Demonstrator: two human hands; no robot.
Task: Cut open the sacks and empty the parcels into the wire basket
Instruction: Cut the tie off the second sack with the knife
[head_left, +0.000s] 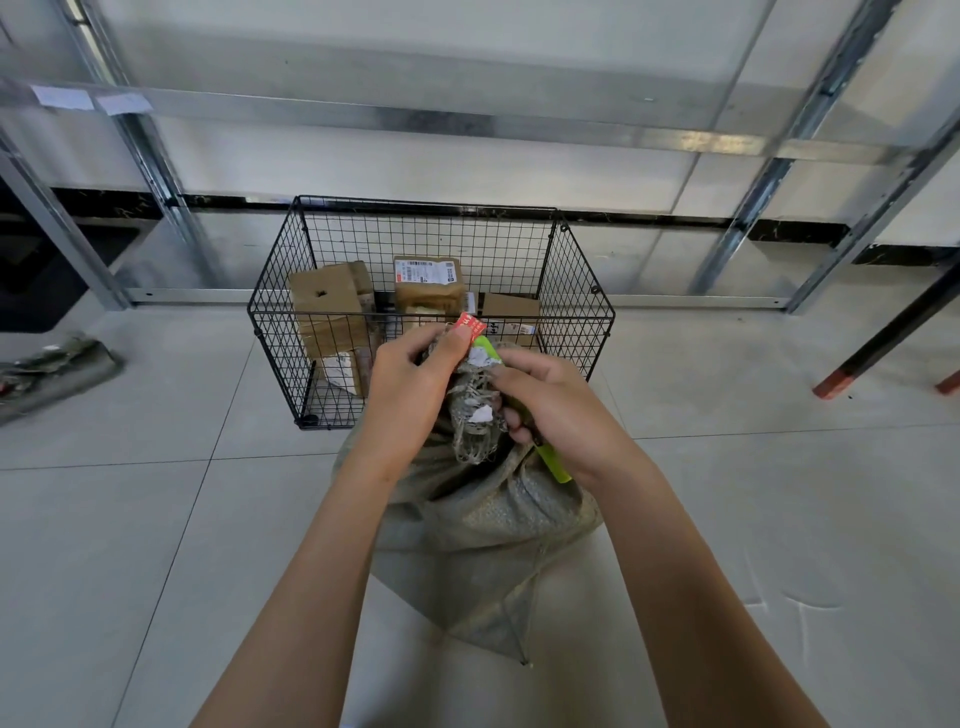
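Observation:
A grey-green woven sack (483, 535) stands on the floor tiles just in front of the black wire basket (576, 275). Its neck is bunched and frayed, with a red and white tag (470, 328) at the top. My left hand (410, 384) is closed around the bunched neck near the tag. My right hand (556, 410) grips a bright green cutter (553, 460), held against the neck; the blade end is hidden by the fingers and the sack. Several brown cardboard parcels (428, 286) lie inside the basket.
An empty, flattened sack (52, 371) lies on the floor at the far left. Metal shelf posts (748, 223) and rails run behind the basket. Table legs with red feet (836, 387) stand at the right.

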